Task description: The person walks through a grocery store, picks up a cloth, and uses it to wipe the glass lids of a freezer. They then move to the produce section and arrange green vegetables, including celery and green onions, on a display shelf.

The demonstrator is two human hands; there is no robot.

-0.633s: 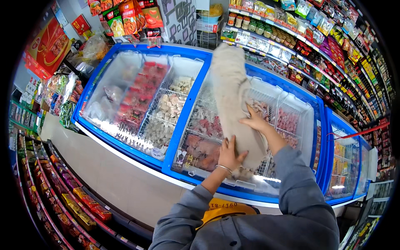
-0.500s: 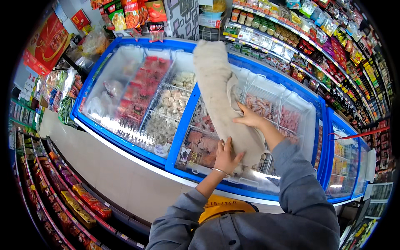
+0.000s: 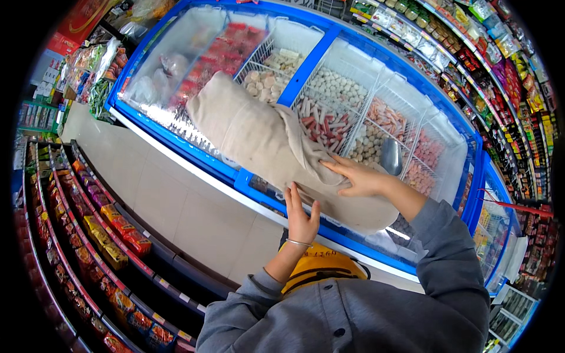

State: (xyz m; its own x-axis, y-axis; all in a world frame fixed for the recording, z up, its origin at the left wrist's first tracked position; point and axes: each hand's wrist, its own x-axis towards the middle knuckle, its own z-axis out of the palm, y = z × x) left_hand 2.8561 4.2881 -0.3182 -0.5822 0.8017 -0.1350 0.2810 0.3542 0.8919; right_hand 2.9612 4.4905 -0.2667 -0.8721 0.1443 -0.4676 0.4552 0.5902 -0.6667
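Observation:
A long, folded beige cloth (image 3: 253, 132) lies slantwise across the glass top of a blue-framed chest freezer (image 3: 307, 66). Its far-left end reaches over the left pane, and loose folds bunch along its middle. On the right part of the cloth rests my right hand (image 3: 360, 178), with fingers stretched out and thumb apart. My left hand (image 3: 301, 223), wearing a bracelet, touches or hovers at the cloth's near edge, fingers extended and thumb spread. Which of the two I cannot tell. The cloth hides some of the baskets below it.
Wire baskets of frozen pieces (image 3: 335, 88) and a metal scoop (image 3: 391, 156) show inside the freezer. Snack shelves (image 3: 112, 253) stand at the near left, packed shelves (image 3: 471, 65) at the back right. A second freezer (image 3: 493, 219) adjoins on the right.
The cloth's far end has swung from the back toward the left, baring baskets behind it. My left hand has shifted slightly left and off the cloth's surface to its near edge.

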